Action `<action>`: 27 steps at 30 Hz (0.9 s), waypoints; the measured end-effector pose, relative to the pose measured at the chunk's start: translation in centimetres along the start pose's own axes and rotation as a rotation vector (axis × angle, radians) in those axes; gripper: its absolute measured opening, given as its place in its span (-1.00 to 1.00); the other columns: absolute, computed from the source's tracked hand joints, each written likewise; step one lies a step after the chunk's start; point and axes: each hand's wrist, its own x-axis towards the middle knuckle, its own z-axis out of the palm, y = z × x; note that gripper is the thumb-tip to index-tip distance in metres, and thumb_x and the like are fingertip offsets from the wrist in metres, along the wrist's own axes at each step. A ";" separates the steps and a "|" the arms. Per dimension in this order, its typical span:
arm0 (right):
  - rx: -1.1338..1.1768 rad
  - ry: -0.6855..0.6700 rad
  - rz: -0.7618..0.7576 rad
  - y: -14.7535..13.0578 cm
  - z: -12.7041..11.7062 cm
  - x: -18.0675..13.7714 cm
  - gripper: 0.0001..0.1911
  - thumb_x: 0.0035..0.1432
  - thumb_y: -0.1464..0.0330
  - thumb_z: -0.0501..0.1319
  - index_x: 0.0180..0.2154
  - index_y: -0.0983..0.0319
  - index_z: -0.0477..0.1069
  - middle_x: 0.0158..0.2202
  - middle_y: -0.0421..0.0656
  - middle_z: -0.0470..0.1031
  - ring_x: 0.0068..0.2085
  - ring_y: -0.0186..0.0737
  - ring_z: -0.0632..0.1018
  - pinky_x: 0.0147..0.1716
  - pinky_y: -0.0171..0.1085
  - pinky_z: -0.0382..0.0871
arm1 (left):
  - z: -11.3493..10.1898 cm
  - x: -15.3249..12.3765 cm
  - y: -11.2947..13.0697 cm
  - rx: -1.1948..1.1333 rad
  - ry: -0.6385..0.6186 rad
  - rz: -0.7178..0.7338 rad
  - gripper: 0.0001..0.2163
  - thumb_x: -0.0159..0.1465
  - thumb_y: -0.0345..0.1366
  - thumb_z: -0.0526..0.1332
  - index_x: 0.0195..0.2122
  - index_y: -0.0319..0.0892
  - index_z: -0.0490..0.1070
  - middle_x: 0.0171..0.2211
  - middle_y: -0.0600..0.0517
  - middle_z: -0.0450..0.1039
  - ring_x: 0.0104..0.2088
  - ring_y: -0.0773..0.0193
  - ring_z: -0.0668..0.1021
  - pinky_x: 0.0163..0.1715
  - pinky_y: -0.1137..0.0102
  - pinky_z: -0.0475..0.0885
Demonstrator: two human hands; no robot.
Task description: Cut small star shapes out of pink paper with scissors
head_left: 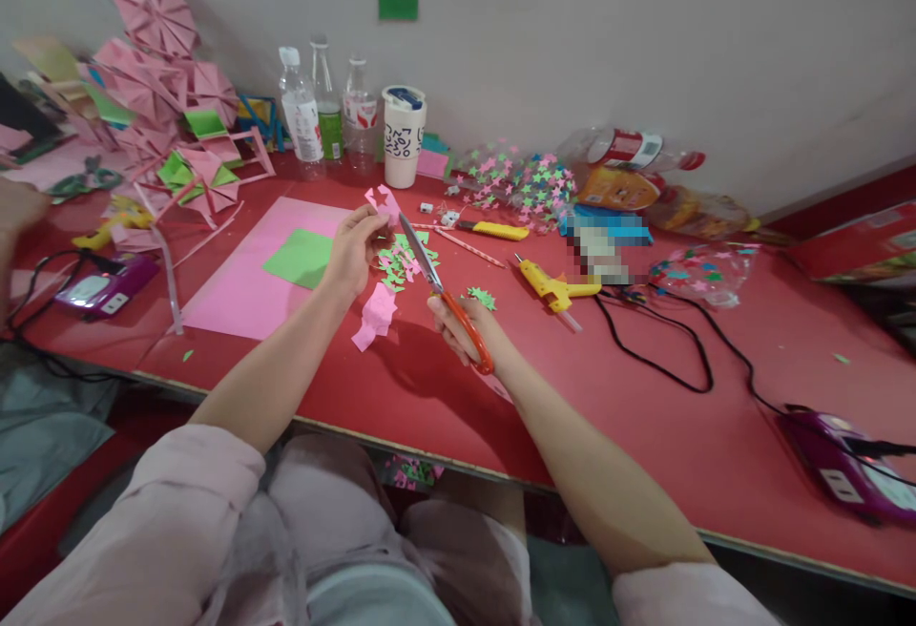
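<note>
From afar I note: left hand [354,249] pinching pink paper [387,206] above table [608,435], near scraps [395,271]. Right hand [495,328] grips scissors [432,275], blade tips at the paper's edge.

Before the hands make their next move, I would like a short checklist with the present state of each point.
1. Left hand holds the small, jagged pink paper piece: ok.
2. Right hand grips the orange-handled metal scissors: ok.
3. Scissor tip touches the pink piece: cannot tell; they are very close.
4. Yellow plastic box cutter has its blade retracted: cannot tell.
5. Yellow glue gun lies apart from both hands: ok.
</note>
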 end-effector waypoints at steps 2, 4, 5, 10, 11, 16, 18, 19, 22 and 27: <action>0.013 0.001 -0.005 0.2 0.1 0.1 -0.54 0.11 0.00 0.15 -0.59 0.19 0.14 -0.85 -0.39 0.07 -0.84 -0.46 0.14 -0.82 -0.41 0.05 | 0.0 -0.1 0.0 0.008 0.000 0.011 -0.85 0.06 -0.34 0.22 -0.57 -0.17 0.24 -0.60 0.16 0.33 -0.59 0.53 0.39 -0.57 0.57 0.29; 0.022 0.007 -0.014 0.4 0.2 0.1 -0.55 0.12 0.01 0.13 -0.57 0.20 0.15 -0.85 -0.39 0.08 -0.83 -0.46 0.16 -0.81 -0.41 0.06 | 0.1 -0.2 0.0 0.009 -0.006 -0.013 -0.84 0.10 -0.30 0.23 -0.54 -0.17 0.26 -0.58 0.16 0.33 -0.58 0.53 0.38 -0.59 0.57 0.27; 0.024 0.015 -0.017 0.5 0.3 0.1 -0.55 0.14 0.01 0.12 -0.57 0.20 0.15 -0.84 -0.39 0.08 -0.83 -0.46 0.16 -0.81 -0.41 0.06 | 0.2 -0.2 0.0 0.014 -0.018 -0.034 -0.84 0.11 -0.27 0.23 -0.53 -0.17 0.27 -0.57 0.15 0.33 -0.58 0.53 0.38 -0.60 0.58 0.26; 0.008 0.041 -0.028 0.7 0.4 0.3 -0.55 0.16 0.02 0.09 -0.57 0.19 0.13 -0.85 -0.39 0.08 -0.83 -0.46 0.17 -0.80 -0.41 0.07 | 0.4 -0.4 -0.3 0.061 -0.069 -0.054 -0.85 0.14 -0.28 0.23 -0.51 -0.18 0.30 -0.57 0.15 0.33 -0.61 0.56 0.35 -0.61 0.59 0.22; 0.008 0.035 -0.029 0.7 0.4 0.3 -0.55 0.15 0.01 0.10 -0.57 0.20 0.14 -0.85 -0.39 0.08 -0.83 -0.45 0.17 -0.79 -0.41 0.07 | 0.4 -0.4 -0.3 0.066 -0.060 -0.035 -0.87 0.14 -0.30 0.22 -0.50 -0.18 0.31 -0.58 0.16 0.32 -0.61 0.56 0.35 -0.61 0.59 0.22; 0.022 0.025 -0.021 0.9 0.3 0.3 -0.54 0.08 -0.03 0.15 -0.56 0.20 0.17 -0.84 -0.39 0.08 -0.82 -0.45 0.16 -0.79 -0.40 0.06 | 0.2 -0.1 -0.2 0.108 -0.010 0.054 -0.92 0.16 -0.41 0.15 -0.48 -0.16 0.32 -0.62 0.18 0.28 -0.63 0.54 0.33 -0.62 0.57 0.20; 0.011 0.018 -0.027 0.9 0.2 0.2 -0.54 0.07 -0.03 0.15 -0.55 0.21 0.18 -0.83 -0.38 0.10 -0.81 -0.44 0.17 -0.79 -0.40 0.07 | 0.2 0.0 -0.1 0.132 -0.009 0.069 -0.90 0.16 -0.43 0.12 -0.50 -0.16 0.30 -0.64 0.18 0.26 -0.64 0.53 0.32 -0.62 0.56 0.19; 0.002 0.012 -0.030 0.8 0.2 0.1 -0.54 0.07 -0.03 0.15 -0.54 0.21 0.19 -0.83 -0.38 0.11 -0.81 -0.44 0.18 -0.78 -0.40 0.08 | 0.2 0.0 0.0 0.143 -0.012 0.073 -0.89 0.17 -0.43 0.12 -0.50 -0.16 0.29 -0.65 0.18 0.25 -0.64 0.53 0.32 -0.62 0.56 0.20; -0.026 -0.002 -0.030 0.6 0.1 0.0 -0.54 0.05 -0.04 0.16 -0.54 0.21 0.21 -0.81 -0.37 0.12 -0.81 -0.44 0.20 -0.78 -0.40 0.09 | 0.4 -0.1 0.1 0.179 -0.019 0.075 -0.87 0.17 -0.44 0.11 -0.52 -0.17 0.27 -0.65 0.17 0.24 -0.64 0.53 0.30 -0.62 0.55 0.20; -0.063 -0.003 -0.014 0.4 -0.1 0.1 -0.53 0.05 -0.05 0.15 -0.54 0.23 0.23 -0.81 -0.36 0.13 -0.80 -0.44 0.21 -0.76 -0.40 0.10 | 0.6 -0.3 0.2 0.262 -0.028 0.070 -0.85 0.19 -0.43 0.09 -0.53 -0.16 0.23 -0.66 0.17 0.21 -0.64 0.52 0.29 -0.62 0.54 0.19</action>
